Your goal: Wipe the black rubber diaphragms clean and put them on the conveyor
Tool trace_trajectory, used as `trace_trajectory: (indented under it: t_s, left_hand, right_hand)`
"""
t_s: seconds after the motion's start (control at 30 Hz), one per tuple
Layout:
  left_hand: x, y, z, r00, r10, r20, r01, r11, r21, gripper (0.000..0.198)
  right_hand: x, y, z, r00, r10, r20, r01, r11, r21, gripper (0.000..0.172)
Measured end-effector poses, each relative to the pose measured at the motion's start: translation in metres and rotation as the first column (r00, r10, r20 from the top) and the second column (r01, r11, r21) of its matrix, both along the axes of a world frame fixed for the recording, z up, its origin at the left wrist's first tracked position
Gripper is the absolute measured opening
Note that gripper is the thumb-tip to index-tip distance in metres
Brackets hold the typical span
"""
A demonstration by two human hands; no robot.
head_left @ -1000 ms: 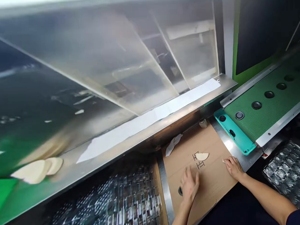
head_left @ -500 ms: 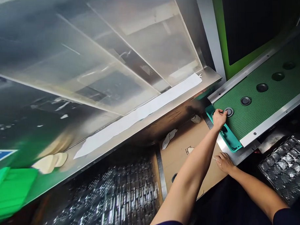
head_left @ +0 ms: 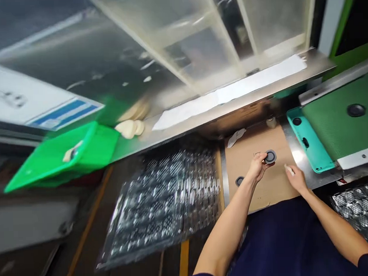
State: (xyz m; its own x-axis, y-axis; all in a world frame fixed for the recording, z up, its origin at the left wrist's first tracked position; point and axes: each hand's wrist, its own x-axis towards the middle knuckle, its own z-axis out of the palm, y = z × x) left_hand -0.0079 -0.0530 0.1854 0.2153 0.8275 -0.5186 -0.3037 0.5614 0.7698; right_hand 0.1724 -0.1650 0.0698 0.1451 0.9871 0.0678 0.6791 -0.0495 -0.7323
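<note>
My left hand (head_left: 257,167) pinches a dark grey round rubber part (head_left: 270,156) with a raised ring by its edge, above a cardboard sheet (head_left: 261,191). To its right, my right hand (head_left: 298,181) is closed, with a small white piece (head_left: 290,169) at its thumb and fingers; its kind is unclear. The two hands are apart. A second dark round part (head_left: 240,180) lies on the cardboard by my left forearm, partly covered by it.
At right is a green conveyor belt (head_left: 331,129) carrying a dark round part (head_left: 356,110), with a teal end piece (head_left: 319,151). Clear plastic trays (head_left: 150,203) are stacked at left, another tray (head_left: 358,204) at right. A green bin (head_left: 67,158) sits far left.
My left hand has taken a round part off the belt end and brought it over the cardboard. My right hand has lifted from the cardboard's edge. The view has swung left.
</note>
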Motion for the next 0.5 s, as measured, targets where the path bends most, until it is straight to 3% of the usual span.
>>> trace_trajectory:
  t_s: [0.13, 0.23, 0.33, 0.5]
  left_hand:
    - [-0.047, -0.029, -0.003, 0.977, 0.154, 0.144, -0.153, 0.988, -0.021, 0.031]
    - [-0.059, -0.044, 0.002, 0.944, 0.198, 0.265, -0.197, 0.98, -0.028, 0.027]
    - [-0.064, -0.059, 0.007, 0.892, 0.182, 0.415, -0.183, 0.982, -0.038, 0.026]
    - [-0.073, -0.078, -0.002, 0.848, 0.161, 0.505, -0.173, 0.985, -0.022, 0.025]
  right_hand:
    - [-0.033, 0.022, 0.083, 0.977, 0.007, -0.214, 0.011, 0.997, 0.083, 0.037]
    - [-0.064, 0.035, 0.129, 0.949, 0.195, -0.25, -0.163, 0.976, 0.142, 0.031]
    - [-0.086, 0.041, 0.141, 0.937, 0.3, -0.178, -0.273, 0.948, 0.164, 0.027]
    - [-0.1, 0.035, 0.13, 0.954, 0.293, -0.056, -0.281, 0.946, 0.162, 0.028]
